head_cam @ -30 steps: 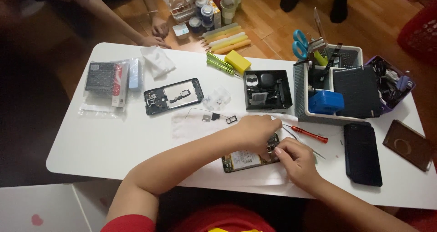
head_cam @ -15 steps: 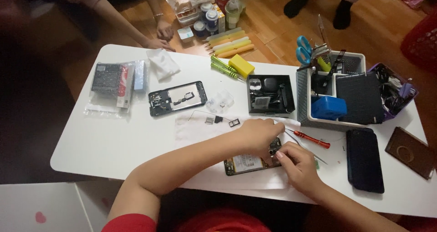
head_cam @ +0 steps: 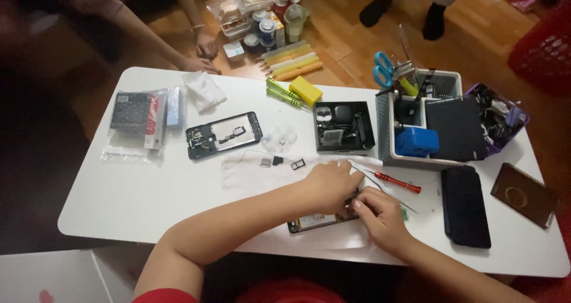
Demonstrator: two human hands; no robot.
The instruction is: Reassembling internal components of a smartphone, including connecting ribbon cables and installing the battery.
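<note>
Here, both hands [head_cam: 357, 199] closed on an opened phone [head_cam: 312, 222], black tray [head_cam: 343, 127] holding small parts, grey caddy [head_cam: 416, 121] with scissors [head_cam: 382, 71].

We see a smooth matt white table [head_cam: 137, 208], glossy wooden floor [head_cam: 351, 35] and glossy black phone [head_cam: 466, 205].

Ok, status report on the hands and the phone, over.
Left hand pressed on opened phone. Right hand pinching at its top edge. Red screwdriver beside, clear.
</note>
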